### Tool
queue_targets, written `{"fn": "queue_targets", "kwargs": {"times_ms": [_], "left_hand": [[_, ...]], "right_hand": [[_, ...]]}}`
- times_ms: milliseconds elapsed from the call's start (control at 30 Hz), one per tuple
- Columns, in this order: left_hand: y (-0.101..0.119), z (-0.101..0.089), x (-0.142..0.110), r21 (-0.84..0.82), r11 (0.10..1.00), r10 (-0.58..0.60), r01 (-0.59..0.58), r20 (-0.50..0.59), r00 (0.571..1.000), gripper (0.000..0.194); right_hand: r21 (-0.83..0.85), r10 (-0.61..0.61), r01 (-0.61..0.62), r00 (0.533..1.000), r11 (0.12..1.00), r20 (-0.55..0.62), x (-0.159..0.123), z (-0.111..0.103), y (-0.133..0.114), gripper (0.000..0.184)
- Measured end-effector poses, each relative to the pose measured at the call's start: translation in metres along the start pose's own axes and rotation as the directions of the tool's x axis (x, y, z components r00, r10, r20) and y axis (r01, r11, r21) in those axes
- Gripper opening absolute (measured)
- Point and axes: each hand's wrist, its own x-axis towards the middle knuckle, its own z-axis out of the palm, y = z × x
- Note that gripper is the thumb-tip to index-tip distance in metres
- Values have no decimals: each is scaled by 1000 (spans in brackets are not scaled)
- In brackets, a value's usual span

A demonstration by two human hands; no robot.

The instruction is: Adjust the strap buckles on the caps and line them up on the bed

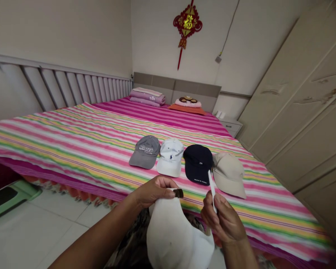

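A white baseball cap (173, 231) hangs in front of me with its rear opening towards the top right. My left hand (158, 191) pinches its edge beside a dark buckle (178, 193). Between the thumb and fingers of my right hand (222, 216) is a narrow white strap (212, 186), its free end pointing up, apart from the buckle. On the bed beyond my hands, four-sided by nothing, lie a grey cap (147, 155), a white cap with a small dark logo (170, 158), a navy cap (198, 164) and a beige cap (229, 173), side by side.
The bed (72, 142) has a striped cover. Folded bedding (147, 98) and a pillow stack (187, 104) rest by the headboard. A radiator (72, 84) runs along the left, a wardrobe (305, 123) stands right, and a green stool (14, 198) is at lower left.
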Motion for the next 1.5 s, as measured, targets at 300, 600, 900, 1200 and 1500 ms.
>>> {"fn": "queue_targets", "kwargs": {"times_ms": [300,600,900,1200,1500], "left_hand": [[-8,1,4,-43,999,22,-19,73,997,28],[-8,9,8,-32,998,57,-55,66,996,32],[-9,11,5,223,965,137,-134,2,991,34],[-18,1,5,-27,986,158,-162,-108,982,35],[-22,-5,8,-196,957,194,-213,-113,975,33]], "right_hand": [[-32,99,-100,995,994,-26,8,17,7,17],[-190,111,-129,989,973,-99,21,34,23,36],[-272,96,-143,979,952,-177,23,38,25,28],[-217,45,-89,979,972,-198,16,35,20,28],[-283,59,-116,978,952,-202,10,36,5,29]]}}
